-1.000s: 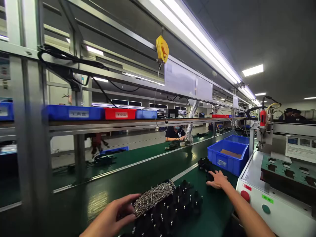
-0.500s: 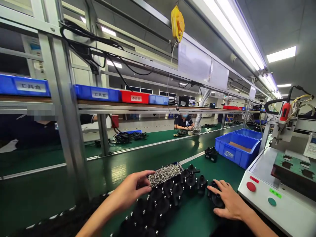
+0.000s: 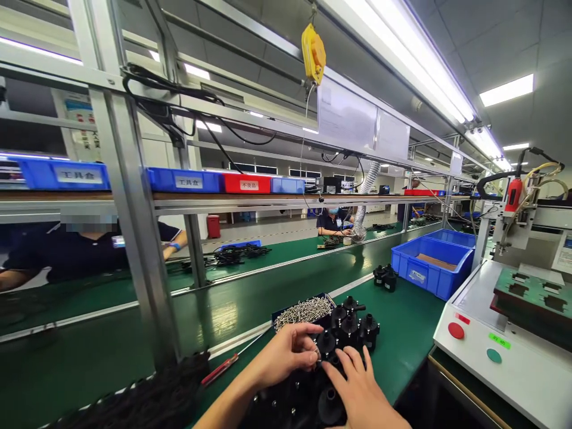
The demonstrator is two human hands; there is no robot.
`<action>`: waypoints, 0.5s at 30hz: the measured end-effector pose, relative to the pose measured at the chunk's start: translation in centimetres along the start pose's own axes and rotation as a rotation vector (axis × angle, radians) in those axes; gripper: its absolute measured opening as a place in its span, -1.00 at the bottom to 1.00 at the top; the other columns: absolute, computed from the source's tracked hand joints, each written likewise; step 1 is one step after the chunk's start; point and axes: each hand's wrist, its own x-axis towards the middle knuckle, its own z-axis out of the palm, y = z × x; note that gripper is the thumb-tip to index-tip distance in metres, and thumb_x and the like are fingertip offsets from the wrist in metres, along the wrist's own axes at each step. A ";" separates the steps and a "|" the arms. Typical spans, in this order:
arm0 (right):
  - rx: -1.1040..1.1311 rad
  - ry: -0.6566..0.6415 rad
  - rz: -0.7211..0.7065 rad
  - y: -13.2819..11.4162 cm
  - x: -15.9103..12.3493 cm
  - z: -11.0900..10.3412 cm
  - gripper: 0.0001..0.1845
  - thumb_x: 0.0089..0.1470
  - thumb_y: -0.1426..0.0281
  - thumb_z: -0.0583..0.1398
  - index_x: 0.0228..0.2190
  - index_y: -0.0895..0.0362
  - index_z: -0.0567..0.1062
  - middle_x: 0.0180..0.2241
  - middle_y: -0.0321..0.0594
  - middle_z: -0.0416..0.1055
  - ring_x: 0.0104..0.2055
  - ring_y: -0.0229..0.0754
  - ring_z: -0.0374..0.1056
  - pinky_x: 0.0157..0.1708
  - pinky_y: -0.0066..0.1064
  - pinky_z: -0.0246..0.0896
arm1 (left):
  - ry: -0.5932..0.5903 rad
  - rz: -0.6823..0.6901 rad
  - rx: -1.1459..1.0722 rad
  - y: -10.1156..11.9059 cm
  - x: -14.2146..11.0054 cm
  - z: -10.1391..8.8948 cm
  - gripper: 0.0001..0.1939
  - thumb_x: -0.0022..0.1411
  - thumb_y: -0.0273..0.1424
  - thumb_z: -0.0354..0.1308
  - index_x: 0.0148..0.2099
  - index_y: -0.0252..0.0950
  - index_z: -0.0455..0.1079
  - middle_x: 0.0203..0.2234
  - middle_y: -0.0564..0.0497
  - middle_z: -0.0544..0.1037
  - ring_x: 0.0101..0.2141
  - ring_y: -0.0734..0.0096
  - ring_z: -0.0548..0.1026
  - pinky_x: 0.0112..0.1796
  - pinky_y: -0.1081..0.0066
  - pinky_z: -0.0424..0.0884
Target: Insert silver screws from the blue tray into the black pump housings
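Observation:
Several black plastic parts (image 3: 353, 328) stand in a cluster on the green bench mat, beside a small tray heaped with silver screws (image 3: 304, 310). My left hand (image 3: 286, 356) is pinched shut, thumb against fingertips, just below the screws and over a black part; whatever it holds is too small to make out. My right hand (image 3: 357, 390) rests on the black parts right next to it, fingers curled over one black part (image 3: 328, 400).
A white machine with red and green buttons (image 3: 482, 351) stands at right, with a green fixture plate on it. Blue bins (image 3: 431, 268) sit behind two more black parts (image 3: 385, 277). A red-handled tool (image 3: 218, 370) lies at left. Other people work across the conveyor.
My right hand pulled back from the far parts to the near cluster. My left hand left the screw pile and closed to a pinch beside the right. The view swung left and down.

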 end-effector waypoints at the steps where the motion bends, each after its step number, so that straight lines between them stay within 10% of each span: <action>1: 0.053 0.061 0.023 -0.5 0.2 -0.8 -0.01 -0.05 -0.23 0.39 0.30 -0.07 0.37 0.28 0.04 0.36 0.30 0.40 0.23 0.27 0.45 0.05 | -0.012 0.001 -0.033 -0.1 0.1 0.1 -0.19 -0.06 -0.18 0.56 0.17 -0.39 0.38 -0.43 0.03 0.58 -0.45 0.41 0.45 -0.30 0.35 0.40; 6: 0.318 0.342 -0.032 -2.8 1.1 -4.6 -0.83 0.37 0.33 0.20 -0.04 0.05 0.53 -0.05 -0.11 0.52 0.01 -0.03 0.43 0.01 -0.16 0.46 | -0.055 -0.016 -0.136 -0.1 -0.3 1.4 -0.18 -0.08 -0.20 0.60 0.15 -0.40 0.39 -0.42 0.00 0.60 -0.45 0.42 0.47 -0.30 0.35 0.39; 15: 0.212 0.257 -0.211 -3.4 2.4 -5.6 -0.69 0.40 0.51 0.07 0.01 0.07 0.55 -0.13 -0.12 0.47 -0.13 -0.08 0.39 -0.18 -0.26 0.44 | -0.036 -0.037 -0.116 -0.1 -0.6 2.5 -0.16 -0.14 -0.31 0.62 0.18 -0.41 0.42 -0.35 -0.07 0.67 -0.39 0.38 0.53 -0.25 0.36 0.38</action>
